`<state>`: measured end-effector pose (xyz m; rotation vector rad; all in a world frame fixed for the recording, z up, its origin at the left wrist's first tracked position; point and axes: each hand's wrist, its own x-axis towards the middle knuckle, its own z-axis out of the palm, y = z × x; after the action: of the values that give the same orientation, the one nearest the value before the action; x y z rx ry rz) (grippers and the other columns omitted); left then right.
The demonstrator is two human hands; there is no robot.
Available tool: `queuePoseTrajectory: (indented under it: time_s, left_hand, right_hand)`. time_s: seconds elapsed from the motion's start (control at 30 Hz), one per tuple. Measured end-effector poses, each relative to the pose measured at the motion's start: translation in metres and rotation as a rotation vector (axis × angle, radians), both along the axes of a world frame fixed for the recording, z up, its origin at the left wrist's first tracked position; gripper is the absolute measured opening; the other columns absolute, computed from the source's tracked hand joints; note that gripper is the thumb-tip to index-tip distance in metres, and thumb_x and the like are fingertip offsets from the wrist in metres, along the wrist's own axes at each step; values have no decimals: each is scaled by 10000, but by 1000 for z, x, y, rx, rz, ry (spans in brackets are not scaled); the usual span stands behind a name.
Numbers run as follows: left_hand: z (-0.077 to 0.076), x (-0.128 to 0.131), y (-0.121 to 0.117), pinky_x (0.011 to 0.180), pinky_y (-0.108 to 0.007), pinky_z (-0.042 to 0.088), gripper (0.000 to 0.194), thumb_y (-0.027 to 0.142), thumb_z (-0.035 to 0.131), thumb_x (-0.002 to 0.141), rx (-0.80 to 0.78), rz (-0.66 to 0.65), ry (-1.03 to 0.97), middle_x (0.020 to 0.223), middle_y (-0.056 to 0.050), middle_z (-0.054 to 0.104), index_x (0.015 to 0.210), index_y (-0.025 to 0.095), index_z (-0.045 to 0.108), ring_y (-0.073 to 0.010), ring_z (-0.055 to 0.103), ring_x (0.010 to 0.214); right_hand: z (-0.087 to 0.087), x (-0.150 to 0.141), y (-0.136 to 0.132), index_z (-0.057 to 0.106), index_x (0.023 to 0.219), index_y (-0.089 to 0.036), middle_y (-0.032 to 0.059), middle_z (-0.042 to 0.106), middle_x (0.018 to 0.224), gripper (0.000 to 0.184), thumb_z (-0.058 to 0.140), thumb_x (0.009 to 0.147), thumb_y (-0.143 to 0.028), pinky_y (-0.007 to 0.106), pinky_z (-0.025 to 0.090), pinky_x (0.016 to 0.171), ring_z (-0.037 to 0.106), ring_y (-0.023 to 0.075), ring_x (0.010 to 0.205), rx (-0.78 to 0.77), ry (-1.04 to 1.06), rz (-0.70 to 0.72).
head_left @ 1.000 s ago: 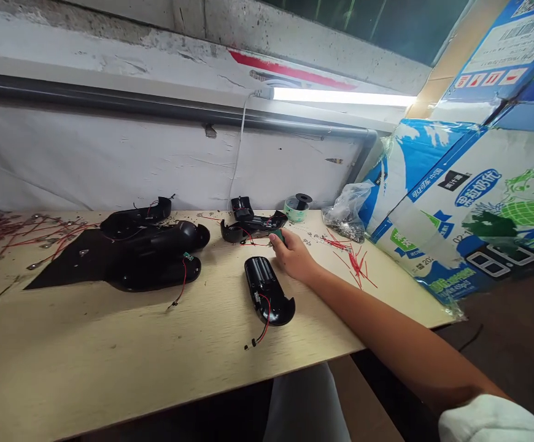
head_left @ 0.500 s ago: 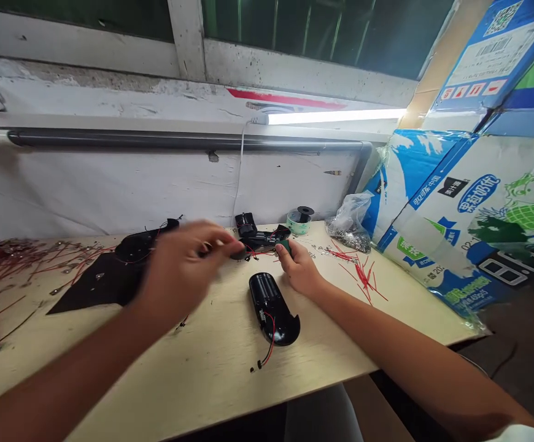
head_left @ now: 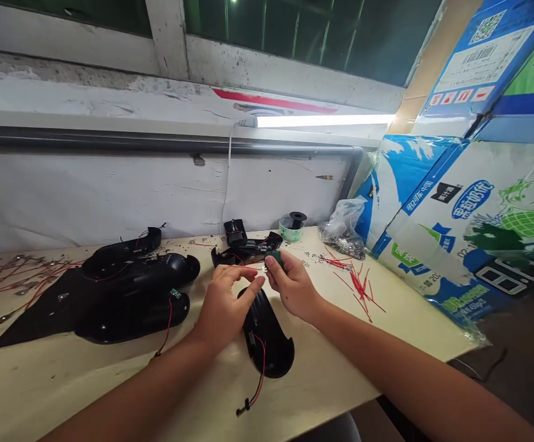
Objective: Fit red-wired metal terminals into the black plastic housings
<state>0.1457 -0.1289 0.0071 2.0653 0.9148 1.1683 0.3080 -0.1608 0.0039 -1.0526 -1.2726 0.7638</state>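
My left hand (head_left: 228, 301) is closed in a pinch on a thin red wire (head_left: 245, 266), close to a small silver metal tab (head_left: 264, 269). Facing it, my right hand (head_left: 293, 283) grips a small dark green object (head_left: 276, 256) whose kind I cannot make out. The two hands' fingertips almost meet at the tab. Below them lies a black plastic shell (head_left: 271, 344) with red and black leads, its upper part partly covered by my left hand. Just behind my fingers are more black shell parts (head_left: 236, 233) with wires.
Several black shells (head_left: 133, 288) rest on a black sheet (head_left: 37, 313) at left, near a heap of red wires. Loose red wires (head_left: 361, 285) lie to the right. A bag of metal pieces (head_left: 344, 230) and a tape roll (head_left: 291, 230) stand behind, beside a blue-white carton (head_left: 437, 202).
My left hand came in from the left and now pinches the red wire beside my right hand. The right hand keeps the green object. The view has shifted.
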Motion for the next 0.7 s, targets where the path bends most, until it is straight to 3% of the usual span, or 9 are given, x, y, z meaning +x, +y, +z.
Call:
queuePoseTrajectory:
  time_s: [0.1, 0.3, 0.57, 0.7]
  left_hand:
    - [-7, 1, 2, 992, -418, 459, 282, 478, 689, 842, -135, 17, -90, 1035, -73, 681, 928, 215, 747, -244, 627, 1036]
    - [-10, 0, 5, 983, -439, 467, 278, 459, 691, 813, -245, 3, -171, 1007, -86, 695, 879, 196, 751, -253, 654, 998]
    - [-7, 0, 9, 915, -385, 496, 272, 443, 685, 811, -277, -31, -197, 925, -77, 744, 840, 182, 756, -238, 665, 937]
    - [-6, 0, 8, 855, -361, 512, 249, 424, 684, 809, -283, -24, -201, 871, -63, 746, 814, 181, 739, -222, 665, 860]
  right_hand:
    - [0, -5, -6, 417, 745, -224, -51, 386, 631, 420, 524, 971, -561, 257, 274, 498, 318, 111, 556, 0, -121, 17]
    - [3, -8, -8, 415, 727, -222, -52, 370, 621, 430, 507, 978, -559, 265, 274, 510, 308, 116, 557, -32, -208, -1]
    - [-2, -6, -6, 504, 724, -203, -45, 419, 594, 455, 512, 961, -592, 253, 264, 464, 342, 102, 507, -128, -165, 78]
    - [4, -6, -5, 539, 686, -194, -29, 474, 582, 466, 556, 938, -586, 255, 321, 469, 409, 107, 504, -80, -138, -27]
